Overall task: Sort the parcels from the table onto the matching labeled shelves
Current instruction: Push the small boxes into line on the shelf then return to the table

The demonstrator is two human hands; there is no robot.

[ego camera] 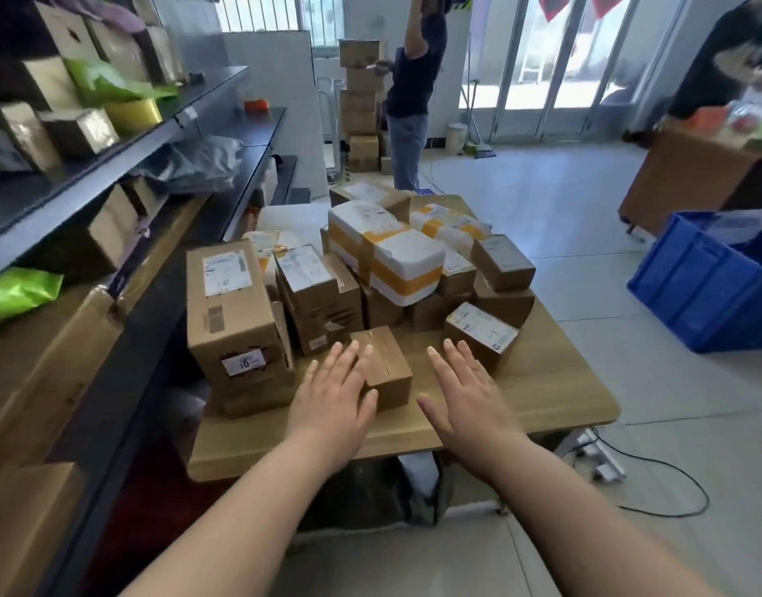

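A wooden table [556, 394] carries a heap of several parcels. A small brown taped box [390, 368] sits at the front of the heap. My left hand [334, 396] lies over the box's left side with straight fingers, thumb against its front face. My right hand [467, 394] hovers open just right of the box, apart from it, fingers spread. A tall carton marked 10 [237, 312] stands at the left. A white foam parcel with yellow tape [388, 247] tops the heap. A labelled box [482, 336] sits to the right of my right hand.
Dark metal shelves [112, 165] with boxes and green bags run along the left, close to the table. A blue crate [711, 286] stands on the floor at right. One person [409, 88] stands beyond the table by stacked cartons, another at far right. Cables lie under the table's right side.
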